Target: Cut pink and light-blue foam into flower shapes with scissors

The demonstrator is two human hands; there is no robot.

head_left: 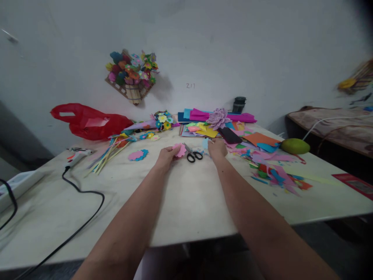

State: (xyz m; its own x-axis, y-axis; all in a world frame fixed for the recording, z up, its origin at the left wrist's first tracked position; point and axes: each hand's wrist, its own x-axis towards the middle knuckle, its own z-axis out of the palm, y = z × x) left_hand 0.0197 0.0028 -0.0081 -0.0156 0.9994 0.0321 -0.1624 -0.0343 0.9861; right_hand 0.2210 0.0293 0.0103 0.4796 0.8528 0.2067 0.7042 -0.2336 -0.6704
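My left hand (167,156) pinches a pink scalloped paper flower (180,150) just above the table. Right beside it lies a pair of scissors (192,154) with black handles, its blades pointing away to the left. My right hand (218,149) is closed at the far side of the table, fingertips against a small light blue piece of paper (205,143). A small whitish bit shows at those fingers, but what they grip is unclear. Left of my left hand, a pink paper flower (135,156) overlaps a blue scalloped flower (143,154) on the table.
Paper scraps (279,177) and coloured sheets (260,139) cover the right side, near a dark phone (230,136) and a green fruit (295,146). Leftward are paper-flower stems (112,157), a red plastic bag (96,126) and a corded glue gun (78,156).
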